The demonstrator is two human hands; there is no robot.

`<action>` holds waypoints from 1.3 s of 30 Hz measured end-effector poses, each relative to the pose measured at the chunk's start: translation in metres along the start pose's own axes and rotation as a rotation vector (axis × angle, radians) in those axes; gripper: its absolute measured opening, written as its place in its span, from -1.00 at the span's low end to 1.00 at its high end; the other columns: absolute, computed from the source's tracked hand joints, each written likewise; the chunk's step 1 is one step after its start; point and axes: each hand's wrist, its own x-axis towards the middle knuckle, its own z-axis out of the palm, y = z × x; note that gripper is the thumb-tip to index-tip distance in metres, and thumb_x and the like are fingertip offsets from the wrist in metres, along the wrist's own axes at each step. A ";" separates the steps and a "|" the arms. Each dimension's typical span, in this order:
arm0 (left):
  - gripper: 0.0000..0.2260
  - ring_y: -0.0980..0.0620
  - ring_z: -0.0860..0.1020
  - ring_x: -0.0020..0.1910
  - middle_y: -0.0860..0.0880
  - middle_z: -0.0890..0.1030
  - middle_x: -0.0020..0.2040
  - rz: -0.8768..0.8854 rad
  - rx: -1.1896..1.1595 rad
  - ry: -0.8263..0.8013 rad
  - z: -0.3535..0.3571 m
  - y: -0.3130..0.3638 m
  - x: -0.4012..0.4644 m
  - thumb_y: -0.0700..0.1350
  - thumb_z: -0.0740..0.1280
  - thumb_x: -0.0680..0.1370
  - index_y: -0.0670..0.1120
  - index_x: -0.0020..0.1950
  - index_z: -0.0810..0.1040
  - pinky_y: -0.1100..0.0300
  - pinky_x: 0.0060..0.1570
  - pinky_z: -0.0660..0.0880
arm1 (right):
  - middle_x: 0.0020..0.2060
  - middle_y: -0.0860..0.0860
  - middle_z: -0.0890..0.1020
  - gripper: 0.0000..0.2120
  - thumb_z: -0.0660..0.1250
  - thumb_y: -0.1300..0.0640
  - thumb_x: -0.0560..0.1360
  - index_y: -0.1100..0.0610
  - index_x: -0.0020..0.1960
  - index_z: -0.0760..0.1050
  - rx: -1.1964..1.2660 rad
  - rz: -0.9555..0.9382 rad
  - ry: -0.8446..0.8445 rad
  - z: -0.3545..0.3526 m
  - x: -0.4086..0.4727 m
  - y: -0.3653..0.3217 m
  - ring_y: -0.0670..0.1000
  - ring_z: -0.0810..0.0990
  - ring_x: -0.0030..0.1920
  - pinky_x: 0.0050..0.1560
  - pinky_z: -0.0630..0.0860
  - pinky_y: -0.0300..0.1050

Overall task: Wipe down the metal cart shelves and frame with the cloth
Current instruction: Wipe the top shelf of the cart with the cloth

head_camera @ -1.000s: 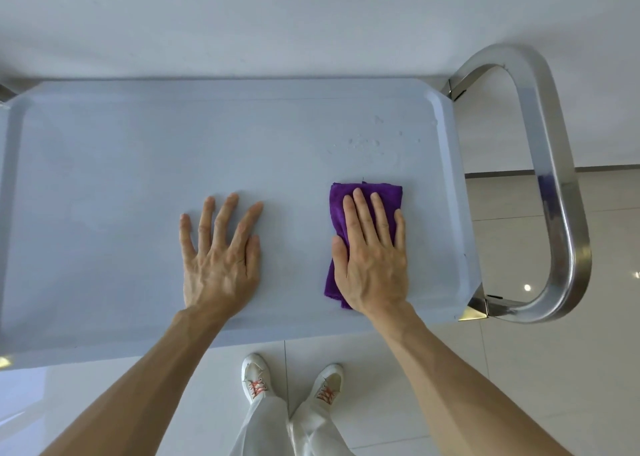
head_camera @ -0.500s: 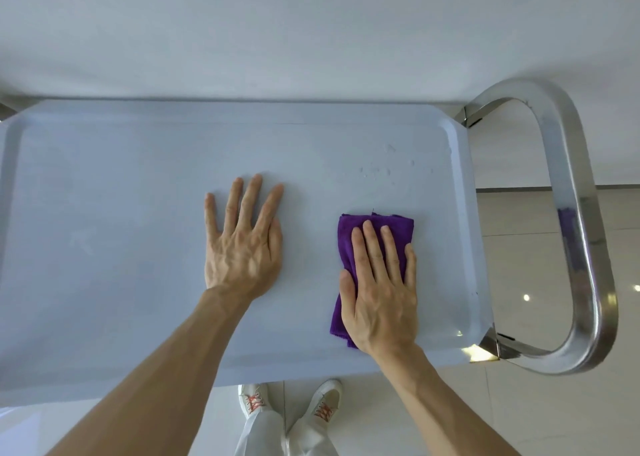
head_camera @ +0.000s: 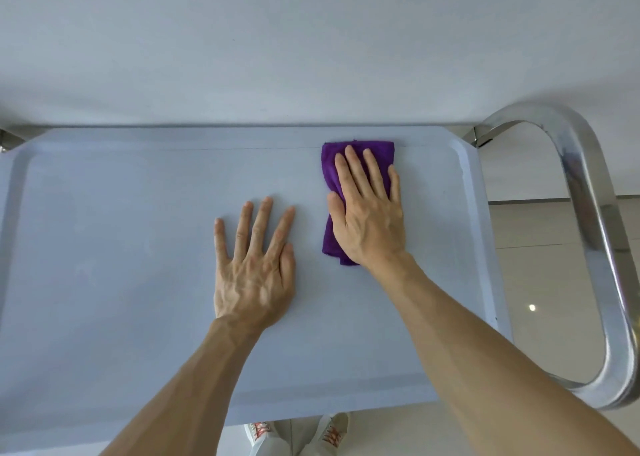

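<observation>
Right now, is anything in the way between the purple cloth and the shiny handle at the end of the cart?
Nothing visible is. The right hand presses flat on the folded purple cloth, at the far edge of the pale grey cart shelf. Bare shelf and its raised rim lie between it and the curved steel handle. The left hand rests on the other side.

Wall (head_camera: 311, 40): plain white, behind the far edge.
Floor (head_camera: 540, 234): glossy pale tiles, light spot reflected.
Shoes (head_camera: 294, 435): white, orange-red laces, below the near edge.
</observation>
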 end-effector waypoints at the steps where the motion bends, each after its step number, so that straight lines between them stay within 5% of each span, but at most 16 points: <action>1: -0.51 -0.04 -0.03 0.61 -0.01 0.09 0.63 0.003 0.000 -0.003 0.000 0.000 0.000 0.05 -0.05 0.66 0.15 0.62 0.03 -0.25 0.53 -0.07 | 0.60 -0.01 0.18 -0.46 0.05 -0.06 0.65 0.07 0.60 0.16 0.002 0.006 0.000 0.000 0.003 -0.002 0.07 0.08 0.61 0.56 0.02 0.20; 11: -0.50 -0.04 -0.06 0.62 -0.01 0.05 0.63 0.016 0.010 -0.014 0.000 -0.001 0.002 0.07 -0.09 0.66 0.14 0.62 -0.04 -0.26 0.52 -0.06 | 0.59 -0.02 0.19 -0.48 0.12 0.01 0.65 0.09 0.59 0.20 0.068 -0.384 -0.015 0.000 -0.101 0.030 0.02 0.08 0.61 0.56 0.10 0.19; 16: -0.49 -0.05 -0.04 0.62 0.00 0.06 0.63 0.012 0.016 0.003 0.002 -0.003 0.001 0.06 -0.06 0.65 0.15 0.62 -0.01 -0.26 0.52 -0.05 | 0.55 0.06 0.29 -0.51 0.12 0.03 0.64 0.14 0.55 0.28 0.036 -0.168 0.048 -0.006 -0.012 0.066 0.09 0.21 0.57 0.51 0.19 0.24; 20: -0.49 -0.04 -0.03 0.62 0.00 0.08 0.63 0.008 0.019 0.001 0.002 -0.002 0.003 0.06 -0.04 0.65 0.15 0.62 0.01 -0.25 0.53 -0.05 | 0.57 0.07 0.25 -0.46 0.11 0.02 0.62 0.12 0.57 0.24 0.021 0.151 0.109 -0.003 0.044 0.028 0.11 0.15 0.59 0.55 0.06 0.25; 24: -0.49 -0.05 -0.01 0.61 -0.01 0.10 0.62 0.010 0.026 0.000 0.001 -0.001 0.002 0.05 -0.05 0.64 0.17 0.61 -0.01 -0.25 0.53 -0.04 | 0.54 0.04 0.32 -0.48 0.15 0.04 0.59 0.11 0.53 0.31 0.046 -0.138 0.120 0.009 0.037 -0.037 0.11 0.21 0.57 0.53 0.09 0.25; 29: -0.49 -0.02 -0.04 0.62 0.01 0.07 0.63 -0.004 0.032 -0.014 0.000 0.000 0.002 0.05 -0.06 0.65 0.18 0.62 -0.03 -0.22 0.53 -0.07 | 0.57 -0.02 0.27 -0.51 0.10 0.07 0.64 0.10 0.55 0.28 0.071 -0.321 0.051 0.003 0.036 -0.011 0.03 0.15 0.59 0.56 0.06 0.16; 35: -0.50 -0.03 -0.02 0.61 0.01 0.08 0.63 -0.004 0.026 -0.003 0.000 -0.001 0.002 0.06 -0.09 0.65 0.17 0.62 -0.02 -0.21 0.54 -0.09 | 0.56 0.06 0.27 -0.51 0.10 0.09 0.64 0.14 0.56 0.26 0.054 -0.016 0.095 -0.008 0.030 0.073 0.09 0.18 0.58 0.55 0.11 0.20; 39: -0.50 -0.04 -0.02 0.61 0.01 0.07 0.63 0.000 0.023 -0.006 0.000 -0.001 0.002 0.07 -0.10 0.66 0.18 0.62 -0.04 -0.23 0.53 -0.08 | 0.57 0.06 0.24 -0.49 0.08 0.05 0.64 0.12 0.57 0.23 0.031 0.130 0.107 -0.006 -0.012 0.064 0.10 0.15 0.59 0.56 0.06 0.18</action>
